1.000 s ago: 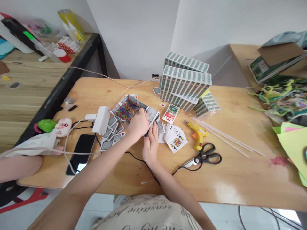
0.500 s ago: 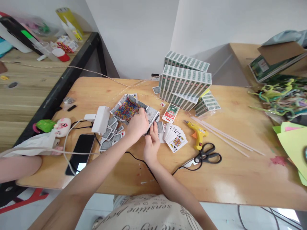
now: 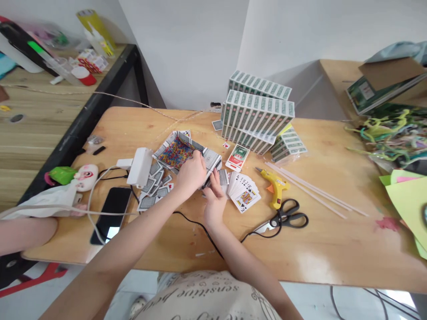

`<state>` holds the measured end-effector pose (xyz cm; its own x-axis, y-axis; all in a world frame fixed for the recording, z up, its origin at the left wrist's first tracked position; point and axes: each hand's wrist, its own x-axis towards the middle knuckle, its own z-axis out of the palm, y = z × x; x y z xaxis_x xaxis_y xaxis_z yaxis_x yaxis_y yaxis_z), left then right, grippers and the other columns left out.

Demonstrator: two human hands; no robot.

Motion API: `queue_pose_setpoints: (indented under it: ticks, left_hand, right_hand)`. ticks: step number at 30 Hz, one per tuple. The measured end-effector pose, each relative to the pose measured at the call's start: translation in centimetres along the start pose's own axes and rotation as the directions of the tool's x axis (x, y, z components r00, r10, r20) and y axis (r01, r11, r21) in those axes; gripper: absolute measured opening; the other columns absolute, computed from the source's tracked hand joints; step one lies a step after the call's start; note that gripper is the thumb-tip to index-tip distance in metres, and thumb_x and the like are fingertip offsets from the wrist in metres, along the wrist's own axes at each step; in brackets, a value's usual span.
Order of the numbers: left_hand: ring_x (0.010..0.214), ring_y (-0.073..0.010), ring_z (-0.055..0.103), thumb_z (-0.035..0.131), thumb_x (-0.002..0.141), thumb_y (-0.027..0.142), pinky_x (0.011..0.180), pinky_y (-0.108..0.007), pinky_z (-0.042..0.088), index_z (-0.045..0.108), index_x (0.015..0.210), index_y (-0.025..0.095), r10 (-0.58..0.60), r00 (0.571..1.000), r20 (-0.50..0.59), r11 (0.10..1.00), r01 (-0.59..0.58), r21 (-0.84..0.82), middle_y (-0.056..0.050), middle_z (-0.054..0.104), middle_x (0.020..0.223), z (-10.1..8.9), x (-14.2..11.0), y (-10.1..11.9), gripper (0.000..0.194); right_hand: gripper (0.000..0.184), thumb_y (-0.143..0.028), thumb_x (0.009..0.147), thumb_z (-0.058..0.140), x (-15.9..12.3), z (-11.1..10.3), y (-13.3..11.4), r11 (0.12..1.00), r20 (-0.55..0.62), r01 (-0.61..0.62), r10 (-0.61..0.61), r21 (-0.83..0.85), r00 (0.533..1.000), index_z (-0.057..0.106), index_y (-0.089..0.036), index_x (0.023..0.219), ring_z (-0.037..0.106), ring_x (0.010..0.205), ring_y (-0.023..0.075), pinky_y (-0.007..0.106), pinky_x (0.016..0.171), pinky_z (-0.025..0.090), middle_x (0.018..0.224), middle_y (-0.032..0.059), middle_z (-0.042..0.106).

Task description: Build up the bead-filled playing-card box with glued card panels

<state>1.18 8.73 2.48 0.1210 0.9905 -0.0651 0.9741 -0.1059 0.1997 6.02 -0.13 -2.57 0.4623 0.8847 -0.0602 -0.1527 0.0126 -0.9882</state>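
Observation:
A box built of playing cards [image 3: 209, 158], with patterned grey card backs and a multicoloured speckled inside, sits tilted on the table. My left hand [image 3: 192, 172] is closed over its near wall, with the fingertips bent inside. Against the outer side of the same wall, my right hand [image 3: 215, 198] presses its fingers below the flap; its palm side is partly hidden. Just right of that hand lies a fan of playing cards [image 3: 246, 195] with a king on top. Loose face-down cards [image 3: 149, 202] are scattered left of my left hand.
Card packs [image 3: 256, 115] are stacked at the back. A yellow glue gun [image 3: 276, 184], black-handled scissors [image 3: 293, 218] and glue sticks [image 3: 310, 189] lie to the right. On the left are a white power adapter [image 3: 140, 168], cables and a phone [image 3: 113, 211]; a black cord runs below my hands.
My right hand has shifted slightly right and toward me along the box's wall, its fingers spreading a little. My left hand and the box have hardly moved.

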Motion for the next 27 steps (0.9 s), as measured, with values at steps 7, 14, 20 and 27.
queue_pose_setpoints:
  ticks: [7, 14, 20, 27]
  left_hand:
    - [0.073, -0.0275, 0.068, 0.018, 0.094, 0.026, 0.062, -0.033, 0.047, 0.042, 0.107, 0.015, 0.002, 1.000, -0.004, 1.000, -0.002, -0.013, -0.013, 0.067, 0.078, 0.1, 0.0, -0.2, 0.030]
    - [0.074, -0.0279, 0.068, 0.017, 0.094, 0.027, 0.063, -0.033, 0.047, 0.043, 0.108, 0.015, 0.001, 1.000, 0.004, 1.000, -0.001, -0.006, -0.014, 0.068, 0.080, 0.1, 0.0, -0.1, 0.031]
    - [0.075, -0.0284, 0.068, 0.016, 0.095, 0.027, 0.063, -0.034, 0.047, 0.043, 0.110, 0.015, 0.010, 1.000, 0.010, 1.000, -0.010, -0.013, -0.014, 0.068, 0.081, 0.1, 0.1, -0.3, 0.033]
    - [0.073, -0.0283, 0.067, 0.016, 0.094, 0.027, 0.062, -0.033, 0.046, 0.044, 0.108, 0.015, 0.021, 1.000, -0.001, 1.000, -0.021, -0.001, -0.014, 0.067, 0.080, 0.2, 0.1, -0.4, 0.033]
  right_hand:
    - [0.050, -0.016, 0.076, 0.051, 0.3, -0.9, 0.0, 0.999, 0.066, -0.026, 0.024, 0.040, 0.998, 0.053, -0.018, 0.126, 0.033, 0.133, 0.0227, 0.049, 0.105, 0.032, 0.142, 0.0068, 0.039]
    - [0.047, -0.022, 0.076, 0.062, 0.9, -2.4, 0.2, 0.999, 0.153, 0.015, -0.020, 0.036, 0.988, 0.056, -0.022, 0.123, 0.033, 0.134, 0.0221, 0.050, 0.109, 0.026, 0.139, 0.0065, 0.045]
    - [0.042, -0.031, 0.076, 0.067, 1.6, -3.4, 0.3, 0.984, 0.154, 0.118, -0.097, -0.131, 0.983, 0.062, -0.023, 0.117, 0.045, 0.125, 0.0239, 0.050, 0.106, 0.031, 0.131, 0.0075, 0.055]
    - [0.034, -0.030, 0.079, 0.061, 1.9, -3.7, -0.3, 0.996, 0.185, 0.054, -0.040, -0.072, 0.982, 0.064, -0.024, 0.112, 0.049, 0.122, 0.0226, 0.044, 0.102, 0.039, 0.130, 0.0066, 0.055]
